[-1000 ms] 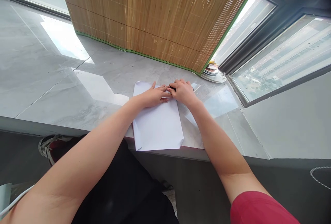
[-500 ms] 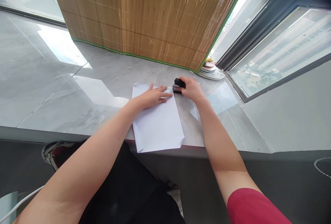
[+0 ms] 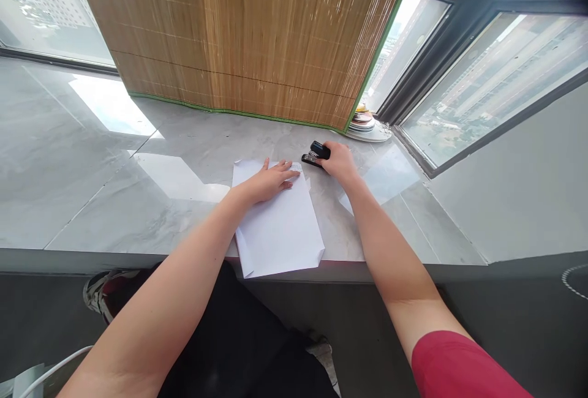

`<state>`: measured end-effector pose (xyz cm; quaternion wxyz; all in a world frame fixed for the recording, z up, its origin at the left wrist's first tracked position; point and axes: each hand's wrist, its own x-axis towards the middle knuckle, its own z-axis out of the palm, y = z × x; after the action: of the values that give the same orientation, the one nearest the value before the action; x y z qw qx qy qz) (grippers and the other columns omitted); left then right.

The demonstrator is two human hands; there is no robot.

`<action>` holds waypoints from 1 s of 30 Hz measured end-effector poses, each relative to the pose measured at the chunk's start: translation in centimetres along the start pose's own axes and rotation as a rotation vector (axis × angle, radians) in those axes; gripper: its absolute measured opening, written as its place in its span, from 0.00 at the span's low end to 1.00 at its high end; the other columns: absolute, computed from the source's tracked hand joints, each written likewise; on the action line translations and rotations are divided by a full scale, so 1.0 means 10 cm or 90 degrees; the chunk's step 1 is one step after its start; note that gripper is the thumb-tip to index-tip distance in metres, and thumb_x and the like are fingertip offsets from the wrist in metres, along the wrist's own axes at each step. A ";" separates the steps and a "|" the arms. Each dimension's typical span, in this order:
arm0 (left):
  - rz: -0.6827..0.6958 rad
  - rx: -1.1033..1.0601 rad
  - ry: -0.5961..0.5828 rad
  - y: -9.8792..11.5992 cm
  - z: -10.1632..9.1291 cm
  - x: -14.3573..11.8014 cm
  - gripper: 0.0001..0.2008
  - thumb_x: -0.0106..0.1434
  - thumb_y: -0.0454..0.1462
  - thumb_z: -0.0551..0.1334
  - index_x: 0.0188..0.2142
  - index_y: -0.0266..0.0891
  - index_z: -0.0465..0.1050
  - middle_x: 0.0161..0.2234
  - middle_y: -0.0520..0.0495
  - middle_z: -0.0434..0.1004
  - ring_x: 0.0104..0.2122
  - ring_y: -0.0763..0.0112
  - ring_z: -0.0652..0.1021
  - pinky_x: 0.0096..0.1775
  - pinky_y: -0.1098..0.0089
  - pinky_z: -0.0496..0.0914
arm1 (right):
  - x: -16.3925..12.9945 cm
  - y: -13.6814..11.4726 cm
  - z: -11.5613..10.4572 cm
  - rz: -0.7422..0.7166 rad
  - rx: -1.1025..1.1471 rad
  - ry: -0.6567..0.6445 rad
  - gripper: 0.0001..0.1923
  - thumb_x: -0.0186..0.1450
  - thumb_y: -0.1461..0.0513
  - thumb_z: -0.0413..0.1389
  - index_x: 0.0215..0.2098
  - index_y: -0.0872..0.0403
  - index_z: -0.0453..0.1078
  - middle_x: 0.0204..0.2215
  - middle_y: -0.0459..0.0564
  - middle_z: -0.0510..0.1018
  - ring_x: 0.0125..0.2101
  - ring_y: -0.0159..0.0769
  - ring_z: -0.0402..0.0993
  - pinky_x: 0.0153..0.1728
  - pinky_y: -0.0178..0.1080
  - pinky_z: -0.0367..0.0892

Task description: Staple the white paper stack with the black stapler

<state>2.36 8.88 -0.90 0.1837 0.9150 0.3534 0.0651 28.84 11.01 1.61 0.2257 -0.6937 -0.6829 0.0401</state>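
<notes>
My right hand (image 3: 339, 160) grasps the black stapler (image 3: 316, 152), nose pointing left, just beside the white paper's (image 3: 282, 236) top right corner; my left hand (image 3: 270, 181), fingers splayed, lies on the sheet.

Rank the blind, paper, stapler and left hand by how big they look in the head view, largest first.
1. Blind, even cut off by the top edge
2. Paper, partly covered
3. Left hand
4. Stapler, partly hidden by the right hand
</notes>
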 end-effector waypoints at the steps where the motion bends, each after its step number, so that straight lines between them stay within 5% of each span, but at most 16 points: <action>1: -0.001 -0.005 0.004 0.01 -0.01 0.00 0.27 0.80 0.42 0.49 0.75 0.46 0.59 0.79 0.39 0.48 0.79 0.54 0.50 0.75 0.39 0.38 | 0.01 0.00 0.01 0.000 0.004 0.011 0.10 0.61 0.58 0.65 0.41 0.52 0.77 0.36 0.52 0.82 0.41 0.47 0.75 0.44 0.45 0.69; 4: -0.029 -0.039 0.068 0.04 -0.06 -0.02 0.28 0.80 0.44 0.48 0.76 0.43 0.55 0.79 0.38 0.52 0.78 0.57 0.53 0.75 0.43 0.39 | 0.00 -0.04 0.03 -0.013 0.037 0.061 0.11 0.62 0.57 0.64 0.41 0.53 0.77 0.37 0.53 0.82 0.42 0.48 0.76 0.46 0.46 0.69; 7: -0.107 -0.048 0.216 -0.02 -0.18 -0.07 0.25 0.80 0.39 0.45 0.72 0.44 0.61 0.73 0.41 0.65 0.73 0.59 0.64 0.75 0.47 0.47 | -0.06 -0.20 -0.01 -0.078 0.108 0.086 0.14 0.64 0.53 0.63 0.43 0.53 0.77 0.38 0.53 0.83 0.40 0.46 0.76 0.47 0.46 0.68; 11: -0.264 -0.032 0.343 -0.29 -0.34 -0.22 0.24 0.73 0.30 0.48 0.61 0.44 0.74 0.64 0.40 0.73 0.63 0.55 0.74 0.65 0.52 0.66 | -0.23 -0.56 0.00 -0.212 0.215 -0.009 0.14 0.63 0.52 0.63 0.40 0.53 0.74 0.33 0.48 0.81 0.35 0.40 0.73 0.39 0.40 0.65; 14: -0.401 -0.048 0.396 -0.46 -0.40 -0.33 0.23 0.70 0.27 0.49 0.55 0.43 0.77 0.59 0.38 0.75 0.60 0.53 0.76 0.59 0.53 0.71 | -0.38 -0.82 0.11 -0.289 0.246 -0.100 0.11 0.63 0.53 0.62 0.35 0.52 0.70 0.31 0.45 0.78 0.32 0.36 0.71 0.35 0.37 0.61; 21: -0.485 -0.015 0.390 -0.55 -0.35 -0.36 0.20 0.68 0.27 0.54 0.52 0.43 0.78 0.57 0.36 0.73 0.59 0.50 0.76 0.60 0.51 0.70 | -0.55 -1.07 0.27 -0.285 0.146 -0.175 0.07 0.67 0.57 0.59 0.37 0.49 0.66 0.34 0.47 0.80 0.34 0.38 0.73 0.35 0.37 0.62; 30: -0.568 0.062 0.418 -0.62 -0.20 -0.27 0.17 0.70 0.31 0.54 0.52 0.36 0.78 0.59 0.27 0.72 0.61 0.41 0.71 0.60 0.50 0.65 | -0.34 -0.80 0.30 -0.269 0.153 -0.178 0.10 0.67 0.55 0.59 0.44 0.50 0.71 0.37 0.48 0.82 0.37 0.39 0.75 0.38 0.37 0.65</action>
<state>-4.01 11.84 -1.35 0.0311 0.6158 0.7478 0.2463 20.11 8.22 0.98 0.2132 -0.4916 -0.8274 0.1682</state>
